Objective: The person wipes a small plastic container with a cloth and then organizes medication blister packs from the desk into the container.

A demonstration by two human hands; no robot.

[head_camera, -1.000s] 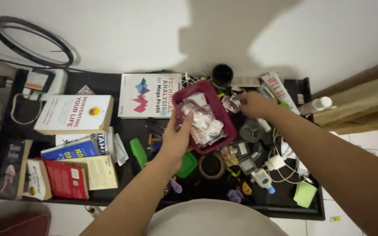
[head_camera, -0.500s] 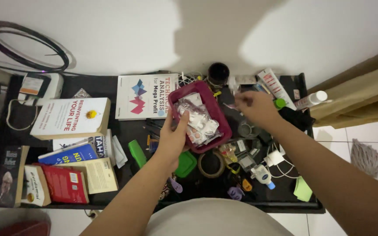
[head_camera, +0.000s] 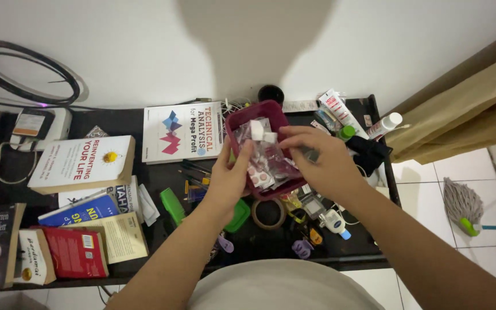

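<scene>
Both hands at maroon basket (head_camera: 237,119) on table (head_camera: 144,117): left hand (head_camera: 229,175) clamped on near rim to steady it, right hand (head_camera: 320,161) curled over blister packs (head_camera: 264,161), grip contents unclear, tape roll (head_camera: 268,213) just below.

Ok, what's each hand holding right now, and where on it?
The left hand grips the maroon basket by its near left rim. The right hand reaches over the basket, fingers at the blister packs; whether they hold one cannot be told.
</scene>
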